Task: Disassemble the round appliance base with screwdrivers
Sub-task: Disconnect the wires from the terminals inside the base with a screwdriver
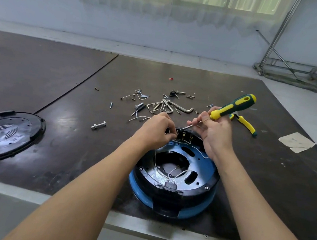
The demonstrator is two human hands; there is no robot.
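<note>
The round appliance base (174, 181), black inside with a blue rim, lies open near the table's front edge, thin white wires crossing its hollow middle. My left hand (155, 131) is curled over the base's far edge and pinches something at the small terminal block there. My right hand (215, 131) holds a green and yellow screwdriver (232, 106) by the lower end of its handle. The shaft slants down to the left toward the terminal block, and the thumb and forefinger lie along it. The tip is hidden by my left hand.
A removed black round cover (7, 134) lies at the left. Several loose screws, bolts and hex keys (163, 105) are scattered beyond the base. Yellow-handled pliers (245, 123) lie right of my right hand. A paper scrap (296, 141) sits far right.
</note>
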